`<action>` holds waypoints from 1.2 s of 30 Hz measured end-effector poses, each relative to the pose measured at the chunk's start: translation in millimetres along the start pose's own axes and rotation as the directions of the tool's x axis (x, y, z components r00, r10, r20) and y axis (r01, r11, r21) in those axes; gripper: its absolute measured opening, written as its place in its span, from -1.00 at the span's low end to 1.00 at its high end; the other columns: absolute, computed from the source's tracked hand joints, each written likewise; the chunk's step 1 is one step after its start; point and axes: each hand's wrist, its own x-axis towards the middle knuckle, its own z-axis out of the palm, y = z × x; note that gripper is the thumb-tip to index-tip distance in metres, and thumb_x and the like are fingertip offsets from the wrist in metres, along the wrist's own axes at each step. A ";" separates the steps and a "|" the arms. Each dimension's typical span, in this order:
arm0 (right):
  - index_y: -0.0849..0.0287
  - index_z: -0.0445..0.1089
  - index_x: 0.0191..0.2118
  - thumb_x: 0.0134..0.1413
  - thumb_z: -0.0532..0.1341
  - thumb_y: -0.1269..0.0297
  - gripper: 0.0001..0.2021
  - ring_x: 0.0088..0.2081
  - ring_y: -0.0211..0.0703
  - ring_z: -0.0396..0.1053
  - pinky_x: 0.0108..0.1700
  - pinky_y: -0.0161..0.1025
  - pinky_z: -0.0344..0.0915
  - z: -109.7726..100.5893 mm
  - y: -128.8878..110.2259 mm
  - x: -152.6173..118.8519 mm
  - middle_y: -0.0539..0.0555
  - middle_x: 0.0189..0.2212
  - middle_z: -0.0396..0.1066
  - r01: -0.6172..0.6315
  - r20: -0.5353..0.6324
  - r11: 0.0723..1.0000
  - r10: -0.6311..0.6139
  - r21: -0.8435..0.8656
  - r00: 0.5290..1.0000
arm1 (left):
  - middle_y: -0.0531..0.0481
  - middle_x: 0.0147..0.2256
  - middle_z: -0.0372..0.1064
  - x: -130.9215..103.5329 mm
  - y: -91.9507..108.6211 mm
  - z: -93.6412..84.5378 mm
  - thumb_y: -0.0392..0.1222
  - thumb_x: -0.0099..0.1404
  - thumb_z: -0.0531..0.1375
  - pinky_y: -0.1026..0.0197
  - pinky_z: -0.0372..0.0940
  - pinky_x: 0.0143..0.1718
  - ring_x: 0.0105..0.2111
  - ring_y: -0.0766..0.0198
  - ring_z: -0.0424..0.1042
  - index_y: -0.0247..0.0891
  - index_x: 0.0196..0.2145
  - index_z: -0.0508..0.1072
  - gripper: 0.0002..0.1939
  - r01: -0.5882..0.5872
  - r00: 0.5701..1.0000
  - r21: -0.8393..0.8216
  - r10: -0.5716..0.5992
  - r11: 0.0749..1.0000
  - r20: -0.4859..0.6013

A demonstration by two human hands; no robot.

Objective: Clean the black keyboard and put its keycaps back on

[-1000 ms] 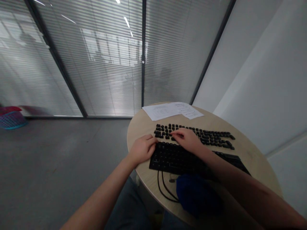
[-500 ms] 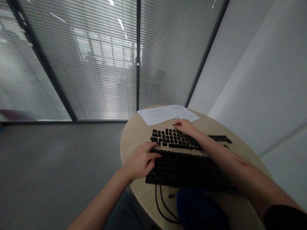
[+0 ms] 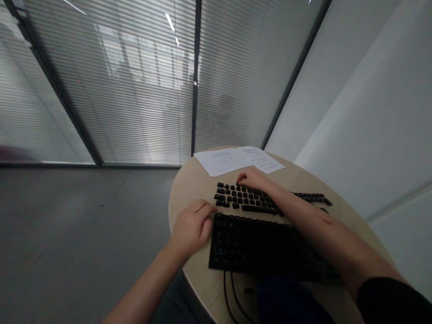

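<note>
Loose black keycaps [image 3: 240, 195] lie in rows on the round table [image 3: 189, 184], laid out like a keyboard. Below them sits a black keyboard [image 3: 232, 243], its surface dark and hard to make out. My left hand [image 3: 193, 226] is beside the keyboard's upper left corner, fingers curled together near the lowest left keycaps; what it holds, if anything, cannot be seen. Over the top row, my right hand [image 3: 252, 178] pinches a small dark keycap [image 3: 238, 183]. My right forearm covers part of the rows and of the keyboard.
Printed paper sheets [image 3: 222, 161] lie at the table's far side. More keycaps [image 3: 312, 198] are on the right, past my forearm. Two black cables [image 3: 232, 292] run from the keyboard towards me, next to dark blue cloth [image 3: 286, 299]. A glass partition with blinds [image 3: 145, 112] stands behind.
My right hand has moved left along the top row and its fingers have closed on a keycap. My left hand has drawn back from the keyboard's top edge, its fingers now curled together.
</note>
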 end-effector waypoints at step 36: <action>0.14 0.62 -0.20 0.21 0.29 0.45 -0.86 -0.14 -0.02 0.59 -0.02 -0.11 0.49 32.8 -74.5 -179.6 0.11 -0.17 0.65 0.416 -0.332 0.905 -0.365 0.093 0.870 | -0.10 -0.28 0.49 11.7 20.7 9.3 -0.24 0.40 0.04 0.12 0.30 -0.29 -0.28 0.10 0.50 -0.21 -0.27 0.52 -0.76 0.171 0.870 0.443 -0.346 0.880 0.352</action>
